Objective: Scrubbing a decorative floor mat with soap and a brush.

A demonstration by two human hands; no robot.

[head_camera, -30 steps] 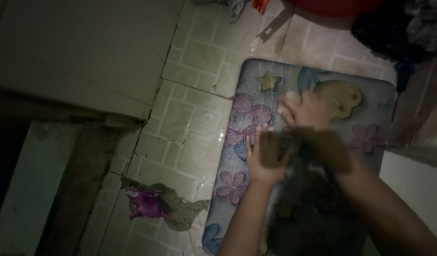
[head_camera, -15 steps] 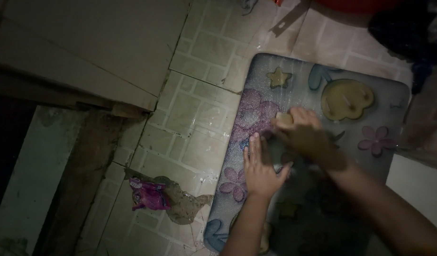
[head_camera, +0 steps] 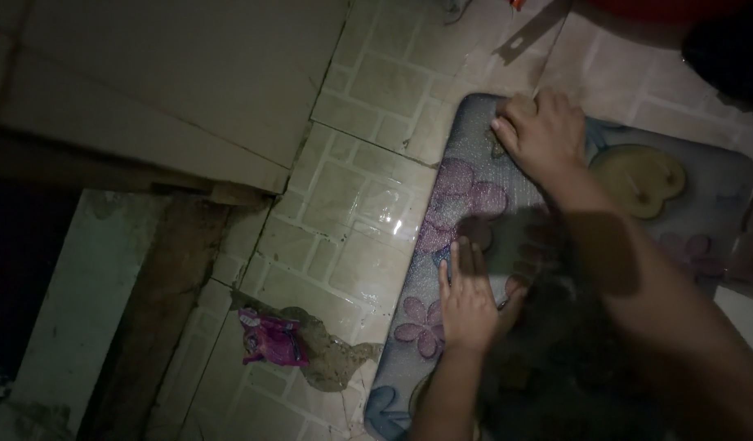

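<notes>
Still mid-scrub: right hand [head_camera: 544, 131] clenched on pale block at mat's [head_camera: 703, 212] far edge, left hand [head_camera: 468, 298] spread flat mid-mat.

one pale rectangular floor mat [head_camera: 638, 245], printed with purple flowers and a yellow rounded figure, flat on a wet beige tiled floor [head_camera: 344, 212]. left hand [head_camera: 472, 298]: palm down, fingers spread, pressing the mat's near left part. right hand [head_camera: 544, 131]: curled over a small pale block [head_camera: 519, 106], barely visible, at the mat's far left corner. one crumpled magenta plastic wrapper [head_camera: 270, 339]: on the tiles, near left of the mat, beside a dark puddle [head_camera: 331, 355]. one red rounded object [head_camera: 662, 8]: far edge, partly cut off.
</notes>
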